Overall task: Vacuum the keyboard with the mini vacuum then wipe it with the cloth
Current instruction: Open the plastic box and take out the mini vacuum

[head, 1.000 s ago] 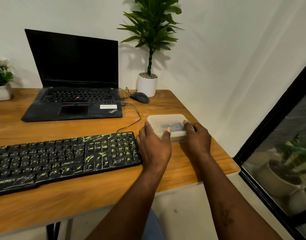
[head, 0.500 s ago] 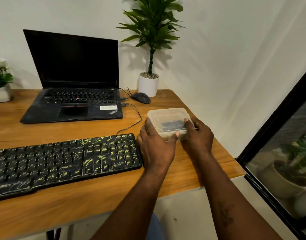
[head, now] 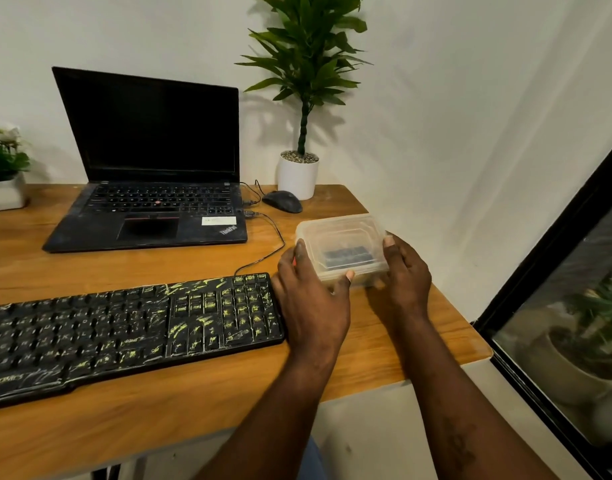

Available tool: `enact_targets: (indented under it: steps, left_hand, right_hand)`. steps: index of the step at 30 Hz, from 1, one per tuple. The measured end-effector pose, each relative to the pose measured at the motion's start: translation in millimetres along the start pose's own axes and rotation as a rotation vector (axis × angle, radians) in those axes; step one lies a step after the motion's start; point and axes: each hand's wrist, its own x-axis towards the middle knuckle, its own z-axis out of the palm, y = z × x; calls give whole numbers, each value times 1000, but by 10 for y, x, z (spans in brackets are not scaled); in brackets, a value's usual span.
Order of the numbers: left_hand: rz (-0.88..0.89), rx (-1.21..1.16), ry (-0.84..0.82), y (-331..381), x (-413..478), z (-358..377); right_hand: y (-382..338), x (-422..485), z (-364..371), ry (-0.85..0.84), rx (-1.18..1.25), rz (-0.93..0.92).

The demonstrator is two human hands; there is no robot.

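Left hand [head: 311, 301], right hand [head: 406, 280] grip clear box [head: 339, 233], perhaps lifted

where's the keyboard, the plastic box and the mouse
keyboard [head: 134, 337], head view, on the middle keys
plastic box [head: 339, 233], head view, on its clear lid
mouse [head: 282, 201], head view, on the top of its back

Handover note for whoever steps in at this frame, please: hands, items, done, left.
Hands: left hand and right hand both grip the clear plastic container at the right end of the desk; something dark inside, unidentifiable.
The keyboard lies on the desk beside the left hand, streaked yellow-green.
Vacuum and cloth not in plain view.
Done: nothing yet.
Left: vacuum keyboard, then wipe.
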Motion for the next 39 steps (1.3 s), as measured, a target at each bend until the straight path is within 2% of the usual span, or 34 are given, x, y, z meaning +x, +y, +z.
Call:
enact_targets:
  steps: [5, 11, 16, 18, 21, 24, 27, 31, 35, 39]
  left_hand:
    - [177, 137, 46, 34, -84, -39]
    - [236, -56, 178, -39, 2, -111]
    - [354, 80, 288, 35, 248, -360]
    - [289, 59, 262, 102, 451, -450]
    - [26, -123, 195, 122, 806, -511]
    - [-250, -327, 126, -1, 1154, -473]
    - [-400, -377, 106, -133, 1446, -381]
    - [-470, -304, 20, -230, 1708, -189]
    - [-527, -282, -63, -220, 1860, -104]
    - [-513, -180, -209, -249, 1916, 31]
  right_hand:
    - [-43, -1, -17, 46, 123, 23]
    - [-20, 2, -20, 28, 190, 22]
    - [-5, 3, -19, -76, 480, 152]
    - [-12, -1, -18, -85, 388, 97]
    - [-23, 9, -18, -113, 172, -26]
    - [-3, 27, -9, -138, 22, -21]
    - [60, 38, 29, -183, -88, -22]
    - [103, 59, 81, -189, -243, -88]
    - [112, 62, 83, -179, -280, -120]
    - [133, 84, 87, -180, -302, -141]
